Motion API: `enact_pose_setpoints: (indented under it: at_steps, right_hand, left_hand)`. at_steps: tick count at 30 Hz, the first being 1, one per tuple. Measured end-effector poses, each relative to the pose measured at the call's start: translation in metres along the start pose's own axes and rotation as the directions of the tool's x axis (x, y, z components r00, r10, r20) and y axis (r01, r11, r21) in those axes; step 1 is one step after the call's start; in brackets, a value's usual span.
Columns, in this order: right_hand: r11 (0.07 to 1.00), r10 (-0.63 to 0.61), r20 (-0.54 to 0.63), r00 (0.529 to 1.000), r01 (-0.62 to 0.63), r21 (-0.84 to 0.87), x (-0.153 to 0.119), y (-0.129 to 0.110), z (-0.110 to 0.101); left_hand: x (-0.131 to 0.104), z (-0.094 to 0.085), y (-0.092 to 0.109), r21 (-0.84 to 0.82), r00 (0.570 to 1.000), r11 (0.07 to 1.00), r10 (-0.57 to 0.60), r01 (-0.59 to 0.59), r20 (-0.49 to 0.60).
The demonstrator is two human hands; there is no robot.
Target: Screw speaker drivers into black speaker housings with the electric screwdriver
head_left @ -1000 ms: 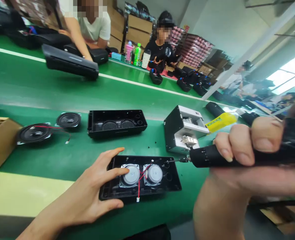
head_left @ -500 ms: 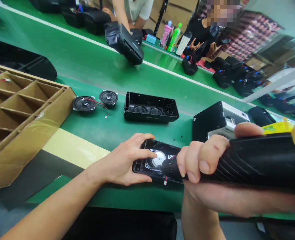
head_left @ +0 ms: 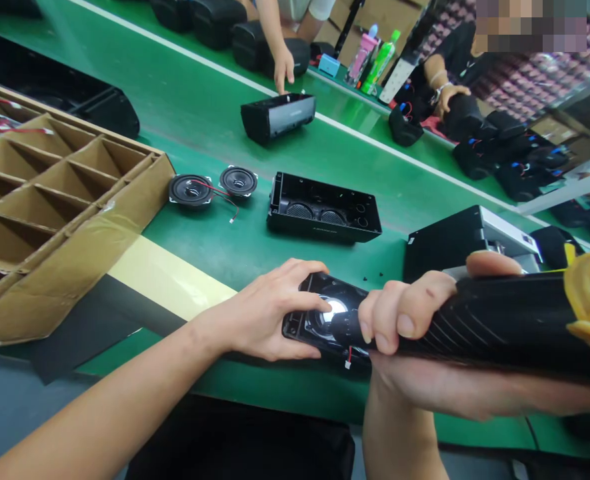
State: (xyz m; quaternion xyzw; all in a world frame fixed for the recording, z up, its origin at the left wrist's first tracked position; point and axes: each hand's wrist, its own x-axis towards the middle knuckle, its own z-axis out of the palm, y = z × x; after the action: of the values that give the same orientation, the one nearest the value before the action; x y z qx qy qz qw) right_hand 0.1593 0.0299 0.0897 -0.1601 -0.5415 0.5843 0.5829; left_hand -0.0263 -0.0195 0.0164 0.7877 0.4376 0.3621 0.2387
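My left hand (head_left: 275, 310) grips the left end of a black speaker housing (head_left: 295, 327), its index finger resting on the silver back of a speaker driver (head_left: 331, 308) inside. A short red wire with a white plug (head_left: 348, 364) hangs over the near edge. Wrapped round a black electric screwdriver (head_left: 505, 327), my right hand (head_left: 415, 333) keeps it lying across the housing, its tip end over the driver. Hand and tool hide the housing's right part. Beyond stands another open black housing (head_left: 325, 230), and left of it lie two loose speaker drivers (head_left: 191, 190).
A divided cardboard box (head_left: 139, 193) stands at the left. Two tiny screws (head_left: 373, 277) lie near a black and silver box (head_left: 439, 247). Across the white line, a co-worker's hand (head_left: 283, 67) is over a black housing (head_left: 279, 119). Bottles (head_left: 379, 63) stand behind.
The view has shifted, so the table things sit further right. The co-worker's housing now rests on the table, with the hand above it. My hands keep their grips.
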Motion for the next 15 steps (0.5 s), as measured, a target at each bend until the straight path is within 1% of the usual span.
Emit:
enact_pose_setpoints:
  at_steps: [2, 8, 15]
  right_hand:
    - [1.0, 0.019, -0.011, 1.0, -0.019, -0.014, -0.0003, -0.0002, 0.0001]
    - [0.999, -0.006, -0.003, 1.0, 0.006, -0.051, -0.0039, 0.0015, -0.0014]
    - [0.999, -0.04, 0.02, 0.999, 0.04, 0.022, -0.0036, 0.0069, 0.0028]
  left_hand:
    - [0.0001, 0.0, -0.0001, 0.001, 1.0, 1.0, -0.006, 0.006, 0.002]
    - [-0.0009, 0.0005, -0.0015, 0.003, 1.0, 1.0, -0.009, 0.008, 0.014]
    - [-0.0012, 0.0007, -0.0011, 0.006, 1.0, 1.0, 0.006, -0.006, -0.002]
